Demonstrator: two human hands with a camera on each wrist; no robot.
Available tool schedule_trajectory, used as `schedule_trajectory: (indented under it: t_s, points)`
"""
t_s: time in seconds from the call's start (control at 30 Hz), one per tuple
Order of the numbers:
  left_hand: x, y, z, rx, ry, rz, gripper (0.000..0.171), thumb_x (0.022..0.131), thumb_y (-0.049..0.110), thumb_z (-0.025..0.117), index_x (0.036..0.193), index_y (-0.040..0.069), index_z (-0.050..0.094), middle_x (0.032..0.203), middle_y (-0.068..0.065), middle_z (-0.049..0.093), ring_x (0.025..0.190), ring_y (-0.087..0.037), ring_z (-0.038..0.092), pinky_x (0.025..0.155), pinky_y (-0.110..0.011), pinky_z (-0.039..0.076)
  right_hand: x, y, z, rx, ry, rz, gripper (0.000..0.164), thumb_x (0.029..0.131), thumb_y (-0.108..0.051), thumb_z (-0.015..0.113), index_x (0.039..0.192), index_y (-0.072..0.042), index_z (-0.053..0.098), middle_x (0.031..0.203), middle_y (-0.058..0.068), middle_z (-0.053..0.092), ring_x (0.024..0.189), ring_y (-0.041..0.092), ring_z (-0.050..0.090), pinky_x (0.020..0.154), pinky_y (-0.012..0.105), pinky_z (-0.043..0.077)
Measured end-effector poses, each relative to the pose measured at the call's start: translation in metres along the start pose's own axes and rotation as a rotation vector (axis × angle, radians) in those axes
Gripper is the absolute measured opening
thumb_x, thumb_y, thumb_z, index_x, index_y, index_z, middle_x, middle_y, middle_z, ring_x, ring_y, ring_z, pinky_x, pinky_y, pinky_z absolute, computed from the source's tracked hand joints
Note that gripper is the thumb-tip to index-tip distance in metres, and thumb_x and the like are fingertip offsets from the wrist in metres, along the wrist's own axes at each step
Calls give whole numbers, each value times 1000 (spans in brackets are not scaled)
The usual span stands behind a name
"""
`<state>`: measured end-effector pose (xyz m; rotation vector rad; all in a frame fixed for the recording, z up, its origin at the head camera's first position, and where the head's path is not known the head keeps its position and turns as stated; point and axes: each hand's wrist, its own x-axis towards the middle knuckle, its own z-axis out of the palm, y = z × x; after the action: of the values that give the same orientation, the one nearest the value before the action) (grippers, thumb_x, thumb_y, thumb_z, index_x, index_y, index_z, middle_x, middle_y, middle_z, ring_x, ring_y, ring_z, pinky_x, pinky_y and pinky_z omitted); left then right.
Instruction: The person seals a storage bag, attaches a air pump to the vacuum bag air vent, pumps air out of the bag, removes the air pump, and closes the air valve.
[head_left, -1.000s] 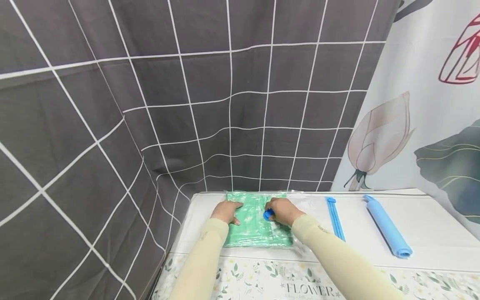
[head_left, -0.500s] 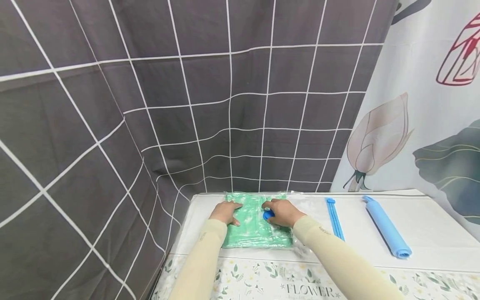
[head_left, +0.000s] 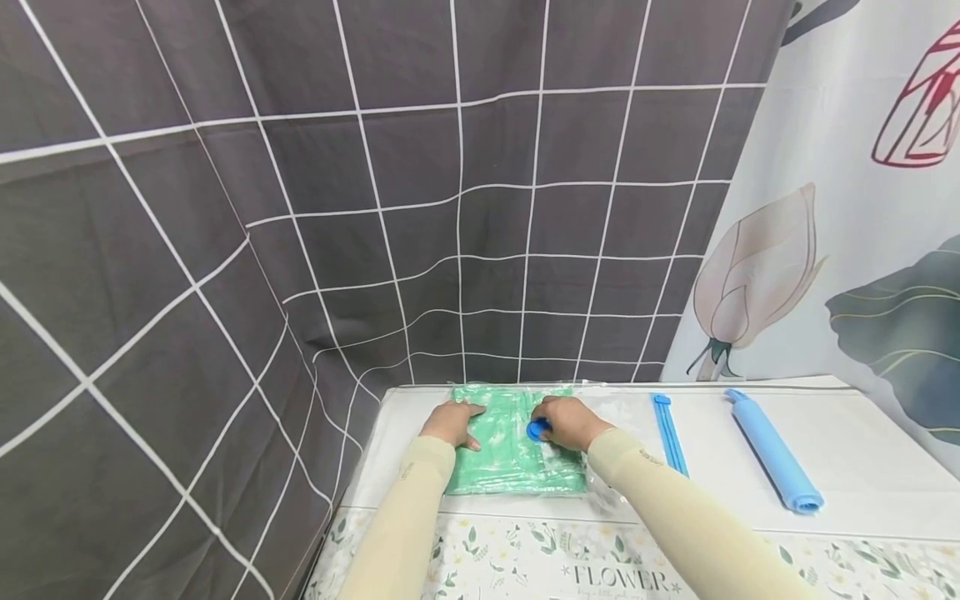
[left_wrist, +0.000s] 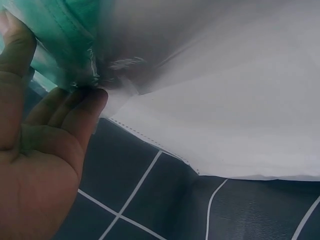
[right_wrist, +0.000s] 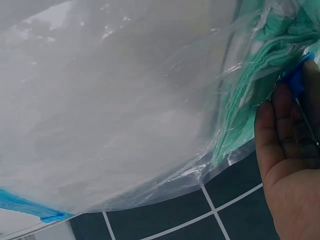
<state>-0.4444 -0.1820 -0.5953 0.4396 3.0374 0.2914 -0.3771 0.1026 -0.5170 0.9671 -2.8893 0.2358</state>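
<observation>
A green folded cloth (head_left: 491, 462) lies inside a clear plastic storage bag (right_wrist: 125, 115) on the white table. My left hand (head_left: 450, 423) rests on the bag's left side with its fingers spread; in the left wrist view its fingers (left_wrist: 90, 112) lie along the bag's edge. On the right half of the green part sits a round blue valve cap (head_left: 536, 430). My right hand (head_left: 572, 423) pinches this cap between thumb and fingers. The cap (right_wrist: 296, 82) is partly hidden by the fingers in the right wrist view.
The bag's unfilled part stretches to the right, where a flat blue zip strip (head_left: 670, 437) runs across it. Farther right lies a light blue rolled tube (head_left: 776, 454). A dark gridded curtain (head_left: 495, 225) hangs behind the table and along its left side.
Half a second ago my right fingers were more stretched over the blue valve cap; now they have closed in on it again. My left hand has stayed nearly still.
</observation>
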Motion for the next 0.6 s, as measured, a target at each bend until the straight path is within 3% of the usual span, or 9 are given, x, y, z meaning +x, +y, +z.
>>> schedule_trajectory:
  t_s: [0.1, 0.3, 0.4, 0.5, 0.57, 0.6]
  points:
    - [-2, 3, -4, -5, 1, -5, 96, 65, 49, 94, 156, 37, 69, 165, -8, 67, 157, -38, 61, 133, -58, 49, 1, -1, 0, 3, -5, 28, 28, 97, -20, 92, 119, -7, 82, 112, 8, 81, 106, 28, 80, 101, 46, 69]
    - [-36, 37, -48, -71, -32, -55, 88, 70, 35, 95, 154, 27, 72, 164, -14, 67, 156, -40, 61, 134, -59, 47, 3, 1, 0, 46, -11, 51, 31, 97, -25, 93, 113, -3, 78, 107, 10, 80, 100, 29, 79, 97, 48, 69]
    - [-51, 51, -67, -84, -58, -81, 86, 74, 32, 93, 156, 24, 70, 168, -15, 63, 161, -40, 56, 138, -57, 42, 12, 24, 27, 33, 14, 16, 37, 99, -37, 90, 113, -5, 77, 105, 7, 78, 95, 24, 76, 93, 44, 68]
    - [-49, 48, -64, -71, -43, -74, 85, 74, 35, 92, 156, 26, 71, 168, -14, 63, 160, -39, 57, 137, -57, 44, 26, 50, 62, -28, 38, -5, 44, 98, -50, 89, 109, -10, 74, 99, 1, 75, 87, 15, 70, 86, 38, 67]
    - [-39, 36, -49, -86, -20, -58, 87, 71, 39, 93, 155, 29, 71, 167, -12, 64, 159, -38, 58, 136, -58, 45, 33, 64, 81, -64, 47, -12, 48, 97, -58, 87, 108, -14, 73, 97, -3, 73, 84, 11, 66, 83, 34, 66]
    - [-38, 35, -47, -90, -20, -58, 87, 70, 38, 93, 154, 29, 72, 167, -12, 65, 159, -39, 59, 136, -58, 45, 31, 52, 69, -59, 14, 21, 45, 97, -53, 89, 106, -12, 72, 96, -1, 73, 82, 12, 66, 82, 36, 66]
